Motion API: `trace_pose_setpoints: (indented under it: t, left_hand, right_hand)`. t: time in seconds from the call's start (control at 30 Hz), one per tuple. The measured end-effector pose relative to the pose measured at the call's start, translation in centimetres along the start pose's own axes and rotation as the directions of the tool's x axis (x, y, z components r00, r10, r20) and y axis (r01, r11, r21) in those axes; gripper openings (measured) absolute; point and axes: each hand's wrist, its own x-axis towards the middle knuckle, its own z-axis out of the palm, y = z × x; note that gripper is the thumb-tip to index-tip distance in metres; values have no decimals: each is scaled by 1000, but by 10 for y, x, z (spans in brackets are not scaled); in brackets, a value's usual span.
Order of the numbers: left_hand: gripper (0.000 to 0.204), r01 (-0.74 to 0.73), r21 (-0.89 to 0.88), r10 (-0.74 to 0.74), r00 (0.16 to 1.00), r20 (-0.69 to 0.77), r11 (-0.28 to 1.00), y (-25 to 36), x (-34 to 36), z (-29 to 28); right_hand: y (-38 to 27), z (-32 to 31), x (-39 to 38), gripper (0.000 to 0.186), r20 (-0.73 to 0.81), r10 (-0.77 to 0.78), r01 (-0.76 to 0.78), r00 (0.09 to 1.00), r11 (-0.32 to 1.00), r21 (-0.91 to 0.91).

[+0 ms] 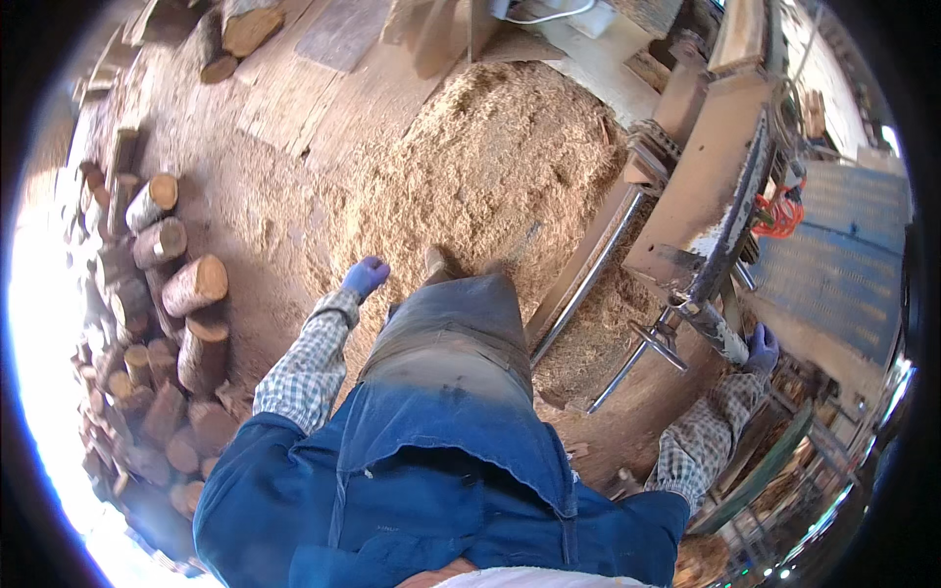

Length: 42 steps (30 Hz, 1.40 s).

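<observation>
My left hand [365,276], in a blue glove, hangs free beside my leg with its fingers curled and nothing in it. My right hand [761,349], also blue-gloved, grips the end of a grey metal lever handle [714,327] on the wood-working machine [708,186] at the right. Both sleeves are checked fabric under a blue jacket. A dark apron [451,343] covers my front, and one boot [438,262] shows on the sawdust.
A large sawdust pile [490,167] lies ahead. Several cut logs [176,314] are stacked along the left. Metal rods [588,284] slant down from the machine. Planks and more logs [235,34] lie at the far top.
</observation>
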Motion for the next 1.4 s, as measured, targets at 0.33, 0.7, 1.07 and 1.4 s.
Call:
trace_pose_setpoints:
  t: [0.33, 0.7, 1.07, 1.4]
  left_hand:
    - [37, -309, -198, 332, 938, 97, 930, 237, 122, -14]
    - [43, -464, 54, 381, 784, 491, 884, 422, 256, 14]
    - [41, -687, 213, 445, 643, 623, 695, 605, 365, -33]
    - [30, -724, 177, 354, 518, 779, 667, 667, 401, -33]
  right_hand:
    - [-48, 29, -76, 31, -152, 9, -40, 988, 979, -198]
    - [-116, 73, -104, 28, -291, 103, -188, 951, 941, -281]
    - [-162, 101, -131, 42, -613, -20, -562, 790, 376, -737]
    - [-139, 98, -142, 58, -710, 398, -786, 581, 501, -363]
